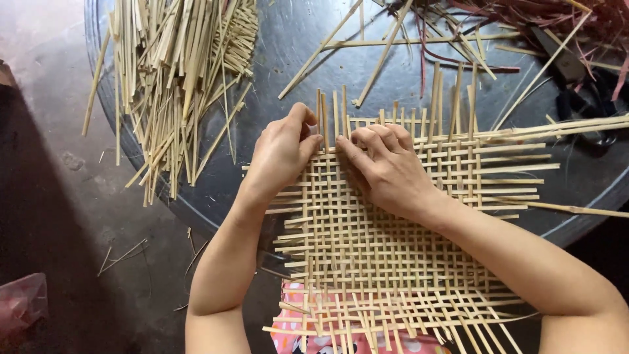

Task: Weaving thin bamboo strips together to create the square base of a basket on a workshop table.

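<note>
One woven mat [386, 236] under two hands: left hand [283, 152], right hand [386, 167].

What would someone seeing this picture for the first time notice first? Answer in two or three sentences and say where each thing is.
The eye goes first to the woven mat of pale bamboo strips at the centre, with the left hand and the right hand pressed on its upper edge. Next comes the heap of loose strips at the upper left, lying on a dark round tray. Reddish strips sit at the upper right.
</note>
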